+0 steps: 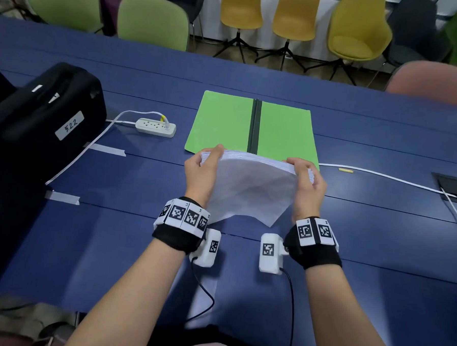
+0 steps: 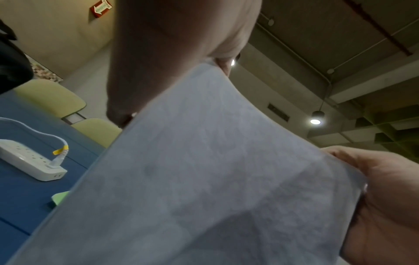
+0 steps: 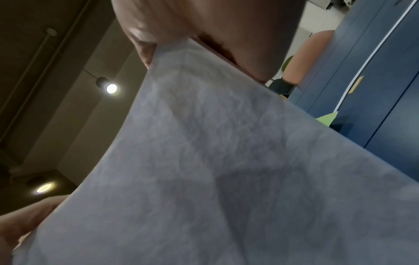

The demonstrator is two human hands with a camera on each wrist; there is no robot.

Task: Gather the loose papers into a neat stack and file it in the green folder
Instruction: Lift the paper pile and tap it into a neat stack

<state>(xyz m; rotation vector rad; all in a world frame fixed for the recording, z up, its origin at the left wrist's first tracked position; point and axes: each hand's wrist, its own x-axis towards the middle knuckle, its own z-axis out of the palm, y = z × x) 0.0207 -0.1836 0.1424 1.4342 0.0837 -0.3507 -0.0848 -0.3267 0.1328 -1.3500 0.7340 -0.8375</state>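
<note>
A stack of white papers is held above the blue table, its far edge raised and bowed, its near edge drooping toward me. My left hand grips the stack's left side, thumb on top. My right hand grips its right side the same way. The green folder lies open and flat just beyond the papers, its dark spine in the middle. In both wrist views the paper stack fills most of the frame; a corner of the green folder peeks out.
A white power strip with its cable lies left of the folder, and a black case stands at the far left. A white cable runs to a table port on the right. Chairs line the far side.
</note>
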